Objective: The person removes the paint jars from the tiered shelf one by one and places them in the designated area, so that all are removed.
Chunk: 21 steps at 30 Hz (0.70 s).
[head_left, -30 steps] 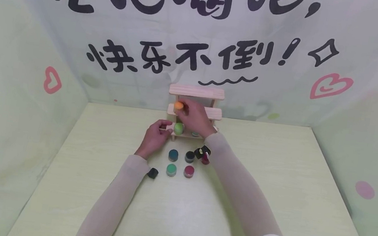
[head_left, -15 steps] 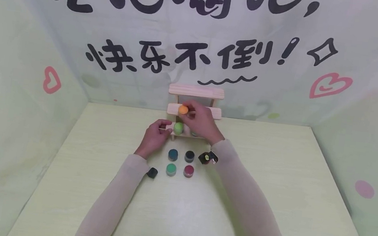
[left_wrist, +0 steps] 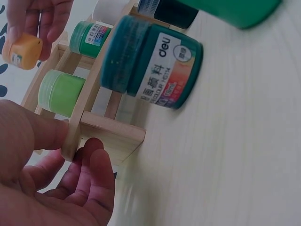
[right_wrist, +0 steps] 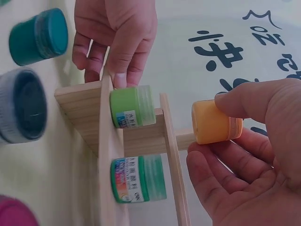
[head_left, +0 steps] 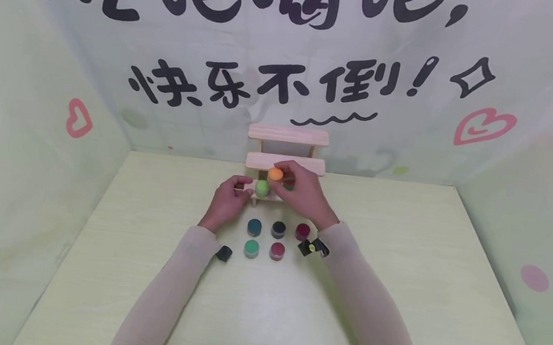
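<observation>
A small three-tier wooden shelf [head_left: 285,164] stands against the back wall. My left hand [head_left: 228,198] grips the left end of its lowest tier between thumb and fingers. A light green paint jar [right_wrist: 131,107] sits upright on that tier, beside the left thumb. Farther right on the same tier is a darker green paint jar [right_wrist: 138,179]. Between thumb and fingers, my right hand [head_left: 305,193] holds an orange paint jar [right_wrist: 216,121] above the lowest tier, apart from the boards. In the head view this hand partly hides the right part of the tier.
In front of the shelf, several paint jars stand on the table [head_left: 258,320]: teal [head_left: 254,227], dark blue [head_left: 278,229], dark red [head_left: 302,231], green [head_left: 251,248] and pinkish red [head_left: 277,251]. A whitish jar [left_wrist: 110,10] shows farther along the shelf.
My right hand has moved right and down with the orange jar, from the middle tier's left end toward the lowest tier. The left hand stays at the shelf's end.
</observation>
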Tool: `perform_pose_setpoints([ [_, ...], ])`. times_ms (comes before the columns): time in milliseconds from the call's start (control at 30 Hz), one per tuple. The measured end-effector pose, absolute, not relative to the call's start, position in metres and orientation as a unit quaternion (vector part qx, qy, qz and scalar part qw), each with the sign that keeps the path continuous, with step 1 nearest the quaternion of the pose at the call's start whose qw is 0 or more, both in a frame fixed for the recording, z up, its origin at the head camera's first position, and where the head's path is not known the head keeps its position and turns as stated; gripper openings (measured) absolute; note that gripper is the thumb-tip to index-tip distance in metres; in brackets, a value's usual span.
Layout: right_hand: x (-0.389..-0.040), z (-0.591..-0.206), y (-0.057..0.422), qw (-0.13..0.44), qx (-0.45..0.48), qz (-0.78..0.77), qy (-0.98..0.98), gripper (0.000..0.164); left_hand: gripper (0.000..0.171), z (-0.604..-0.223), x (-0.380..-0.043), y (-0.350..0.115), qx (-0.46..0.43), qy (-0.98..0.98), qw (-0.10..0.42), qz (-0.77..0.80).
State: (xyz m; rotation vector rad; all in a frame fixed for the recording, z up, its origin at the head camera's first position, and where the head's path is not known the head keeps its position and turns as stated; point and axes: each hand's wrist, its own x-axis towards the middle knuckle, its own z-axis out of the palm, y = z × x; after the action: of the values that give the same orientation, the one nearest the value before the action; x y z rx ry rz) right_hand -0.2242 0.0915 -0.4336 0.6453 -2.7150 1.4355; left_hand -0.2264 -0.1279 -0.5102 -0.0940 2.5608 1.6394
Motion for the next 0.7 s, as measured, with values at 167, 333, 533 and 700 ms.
perform_pose_setpoints([
  [167, -0.212, -0.441, 0.1, 0.005, 0.212, 0.464, -0.86, 0.04, 0.03, -0.512, -0.226, -0.128, -0.025, 0.843, 0.041, 0.536],
  [333, -0.199, -0.448, 0.113, 0.009, 0.216, 0.464, -0.859, 0.038, 0.03, -0.514, -0.227, -0.128, -0.022, 0.844, 0.041, 0.535],
  [533, -0.189, -0.456, 0.126, 0.027, 0.24, 0.457, -0.856, 0.036, 0.03, -0.514, -0.227, -0.128, -0.028, 0.844, 0.039, 0.534],
  [700, -0.179, -0.462, 0.134, 0.025, 0.252, 0.444, -0.86, 0.04, 0.03, -0.513, -0.226, -0.127, -0.028, 0.846, 0.037, 0.532],
])
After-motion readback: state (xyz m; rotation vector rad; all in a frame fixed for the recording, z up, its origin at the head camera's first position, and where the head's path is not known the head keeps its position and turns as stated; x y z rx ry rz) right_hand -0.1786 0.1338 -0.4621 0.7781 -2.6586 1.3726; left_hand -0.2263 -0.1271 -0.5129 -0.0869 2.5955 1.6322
